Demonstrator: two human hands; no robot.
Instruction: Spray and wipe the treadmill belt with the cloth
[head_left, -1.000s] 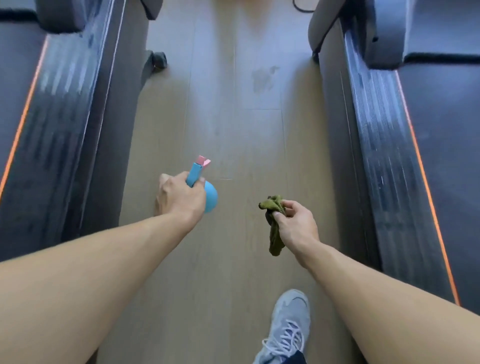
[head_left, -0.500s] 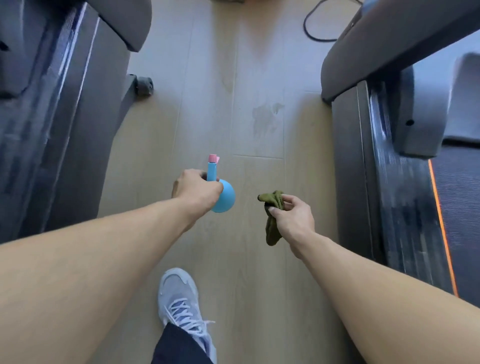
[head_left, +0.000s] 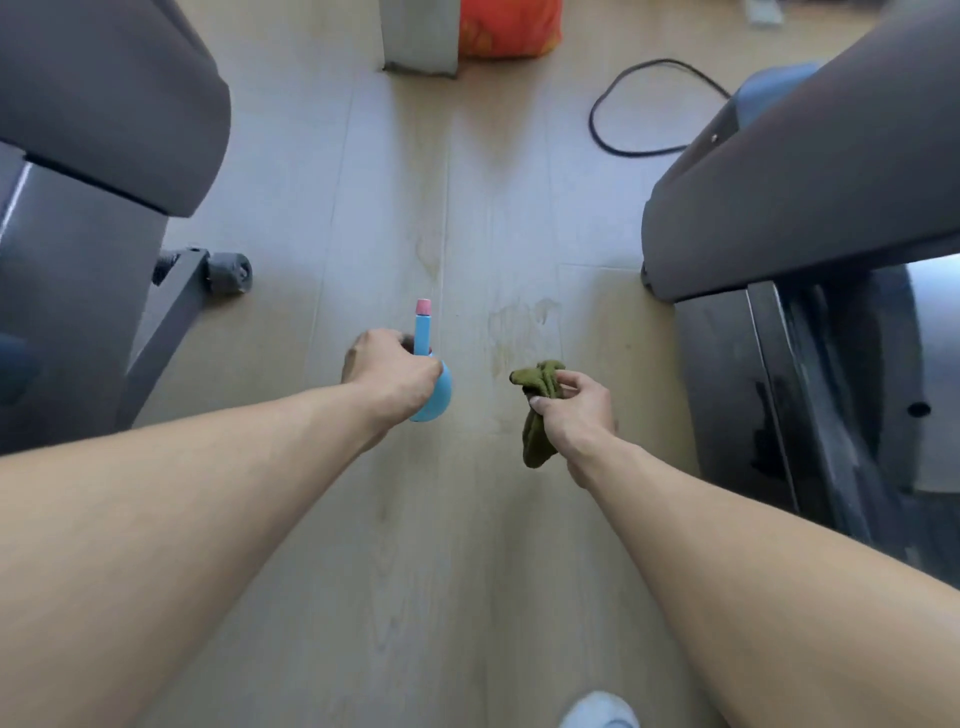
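I've walked forward past treadmill (head_left: 810, 395) front; left hand (head_left: 387, 376) grips blue spray bottle (head_left: 427, 364), right hand (head_left: 574, 410) fingers clamp crumpled olive cloth (head_left: 537, 415).

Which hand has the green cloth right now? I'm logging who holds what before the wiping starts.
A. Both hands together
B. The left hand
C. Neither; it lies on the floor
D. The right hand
D: the right hand grips the bunched green cloth, while the left hand holds the blue spray bottle.

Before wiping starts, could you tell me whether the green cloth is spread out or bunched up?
Bunched up: the right hand grips the green cloth crumpled, one end hanging below.
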